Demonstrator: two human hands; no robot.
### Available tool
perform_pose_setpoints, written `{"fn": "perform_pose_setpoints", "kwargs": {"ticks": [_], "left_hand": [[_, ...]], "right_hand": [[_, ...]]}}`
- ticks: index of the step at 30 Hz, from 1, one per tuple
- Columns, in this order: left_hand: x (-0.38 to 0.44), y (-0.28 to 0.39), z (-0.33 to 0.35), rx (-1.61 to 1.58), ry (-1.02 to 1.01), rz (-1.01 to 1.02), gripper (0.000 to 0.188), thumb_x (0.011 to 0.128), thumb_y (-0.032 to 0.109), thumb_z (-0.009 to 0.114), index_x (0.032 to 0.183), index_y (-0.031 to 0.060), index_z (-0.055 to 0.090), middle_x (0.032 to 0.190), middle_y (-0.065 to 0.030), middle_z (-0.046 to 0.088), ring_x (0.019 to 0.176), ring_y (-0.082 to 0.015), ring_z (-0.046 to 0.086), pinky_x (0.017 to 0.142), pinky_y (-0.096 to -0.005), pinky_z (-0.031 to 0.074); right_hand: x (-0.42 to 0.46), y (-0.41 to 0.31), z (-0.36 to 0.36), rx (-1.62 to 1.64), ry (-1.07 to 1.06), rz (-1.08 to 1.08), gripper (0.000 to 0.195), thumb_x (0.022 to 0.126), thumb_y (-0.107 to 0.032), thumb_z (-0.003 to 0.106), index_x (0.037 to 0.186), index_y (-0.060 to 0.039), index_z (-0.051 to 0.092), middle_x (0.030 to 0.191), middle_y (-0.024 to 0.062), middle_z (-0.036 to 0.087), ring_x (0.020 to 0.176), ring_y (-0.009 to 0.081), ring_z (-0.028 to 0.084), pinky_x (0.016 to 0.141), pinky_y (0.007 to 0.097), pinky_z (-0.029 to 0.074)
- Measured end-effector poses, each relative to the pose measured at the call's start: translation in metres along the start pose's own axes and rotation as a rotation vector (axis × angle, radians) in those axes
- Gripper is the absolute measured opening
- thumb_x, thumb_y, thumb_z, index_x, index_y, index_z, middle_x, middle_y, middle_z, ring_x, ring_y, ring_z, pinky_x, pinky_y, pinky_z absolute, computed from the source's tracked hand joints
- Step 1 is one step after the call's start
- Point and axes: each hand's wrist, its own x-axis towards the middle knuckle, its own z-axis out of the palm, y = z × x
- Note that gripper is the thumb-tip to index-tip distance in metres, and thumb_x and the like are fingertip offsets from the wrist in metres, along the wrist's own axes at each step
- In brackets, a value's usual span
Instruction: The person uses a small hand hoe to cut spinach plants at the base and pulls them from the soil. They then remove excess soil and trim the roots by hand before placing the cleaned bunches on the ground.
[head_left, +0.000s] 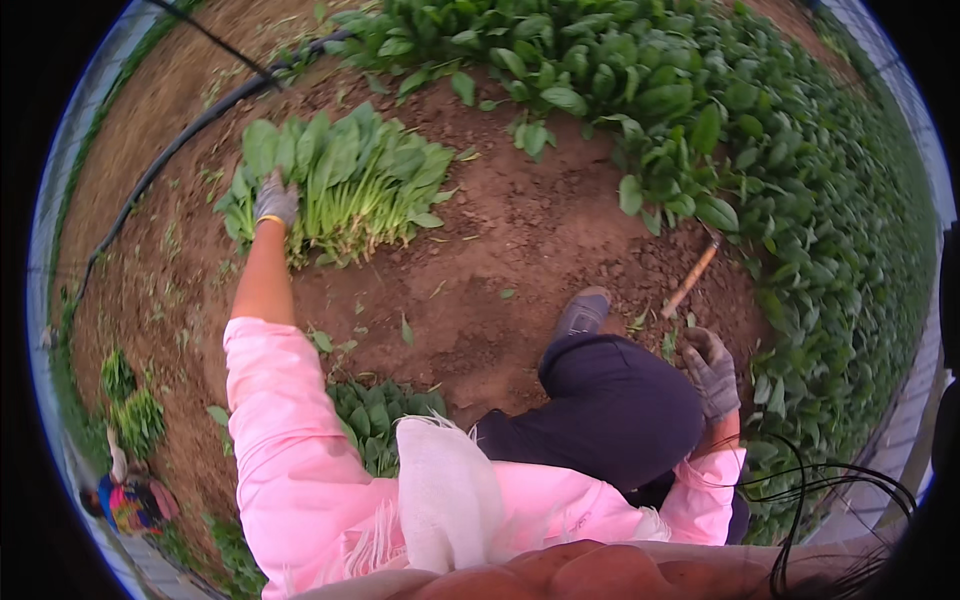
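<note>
A heap of cut leafy greens, likely spinach (352, 180), lies on the soil at the upper left, leaves pointing away and pale stems towards me. My left hand (277, 199), in a grey work glove, reaches into its left end; leaves partly cover the fingers, so their grip is unclear. Beside my bent knee, my right hand (709, 371) is gloved too, its fingers loosely curled with nothing seen in them. Just beyond it a hand tool with a wooden handle (690, 276) rests on the ground, its head partly under leaves.
Dense growing greens (825, 247) curve along the far side and right. A black hose (187, 135) crosses the ground at left. Another bunch of greens (379, 416) lies near my left sleeve. Far left, another person (131, 499) bends by more bunches (139, 416). My shoe (585, 311) stands on soil.
</note>
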Motion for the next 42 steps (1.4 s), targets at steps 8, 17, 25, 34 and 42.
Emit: {"fn": "perform_pose_setpoints", "kwargs": {"ticks": [8,17,25,34,42], "left_hand": [[-0.051,0.065,-0.059,-0.057,0.288,0.107,0.058,0.093,0.031,0.058,0.143,0.0081,0.039,0.141,-0.0159,0.047,0.132,-0.0331,0.043,0.109,-0.0437,0.033],[-0.177,0.258,-0.095,-0.285,-0.349,1.039,0.029,0.085,0.008,0.064,0.113,0.0062,0.062,0.111,-0.0142,0.066,0.101,-0.0305,0.063,0.092,-0.0383,0.05],[-0.267,0.517,-0.013,0.098,-0.828,1.627,0.033,0.087,0.022,0.063,0.118,0.0112,0.061,0.112,-0.0133,0.064,0.105,-0.0338,0.06,0.091,-0.0413,0.048],[-0.291,0.728,0.13,-0.195,-0.538,1.754,0.049,0.084,0.02,0.066,0.129,0.0104,0.052,0.126,-0.0134,0.057,0.119,-0.0332,0.053,0.105,-0.0459,0.037],[-0.236,0.826,0.152,0.911,0.146,1.485,0.057,0.093,0.026,0.046,0.144,0.003,0.034,0.149,-0.0193,0.038,0.143,-0.0327,0.029,0.119,-0.0532,-0.004]], "right_hand": [[-0.02,0.082,0.012,0.435,0.181,0.328,0.039,0.093,-0.023,0.063,0.123,0.0,0.054,0.099,0.0071,0.064,0.078,0.0139,0.061,0.066,0.0283,0.052],[0.011,0.186,0.028,0.504,0.367,0.526,0.038,0.092,-0.027,0.063,0.119,-0.0009,0.055,0.099,0.0107,0.065,0.075,0.0179,0.064,0.067,0.033,0.053],[0.103,0.235,0.021,0.077,0.556,0.448,0.054,0.083,-0.027,0.072,0.122,0.0044,0.052,0.118,0.0235,0.061,0.109,0.0357,0.059,0.092,0.0397,0.046],[0.17,0.213,0.006,0.364,0.55,0.544,0.043,0.083,-0.019,0.075,0.11,0.0022,0.05,0.08,0.0113,0.061,0.062,0.0205,0.061,0.053,0.0344,0.051],[0.194,0.27,0.007,0.872,0.404,0.487,0.034,0.088,-0.014,0.066,0.117,-0.0039,0.051,0.093,0.0045,0.059,0.077,0.0131,0.057,0.069,0.0281,0.048]]}}
